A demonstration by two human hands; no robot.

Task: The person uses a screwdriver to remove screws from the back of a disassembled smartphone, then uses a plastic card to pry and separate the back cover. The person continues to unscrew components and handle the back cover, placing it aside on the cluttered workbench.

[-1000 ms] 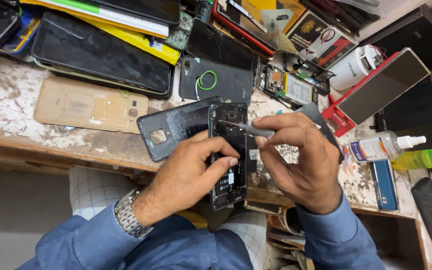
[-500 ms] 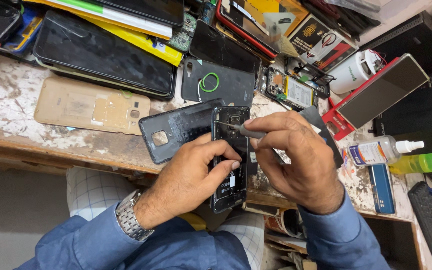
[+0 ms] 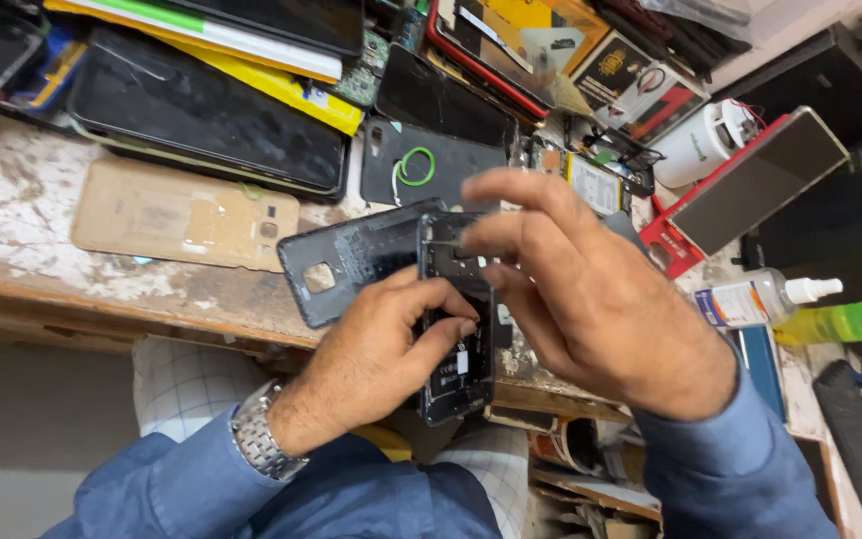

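Black plastic and bare circuitry fill the middle of the frame, where an opened phone (image 3: 456,329) with its back removed is held over the near edge of the table (image 3: 12,215). Its long axis runs almost straight up and down the picture, top end toward the clutter, bottom end over the person's lap. The left hand (image 3: 371,364) comes in from the lower left and wraps the phone's left side, fingers (image 3: 441,304) curled and pressed across its middle, so this hand carries it. The right hand (image 3: 591,299) hangs above and to the right, its fingers loosely spread and bent over the phone's upper end; whether they pinch anything beneath them I cannot tell. The phone thus lies just below and left of the right fingertips, touching or nearly so.

Just left of the phone's top, a dark back cover (image 3: 351,262) rests on the table, inner side up. Further left lies a tan back cover (image 3: 187,215), and above that a black tablet (image 3: 207,115). At the right sit a white squeeze bottle (image 3: 760,297) and a green bottle (image 3: 845,321). The tabletop is worn, flaking white paint, crowded with parts.
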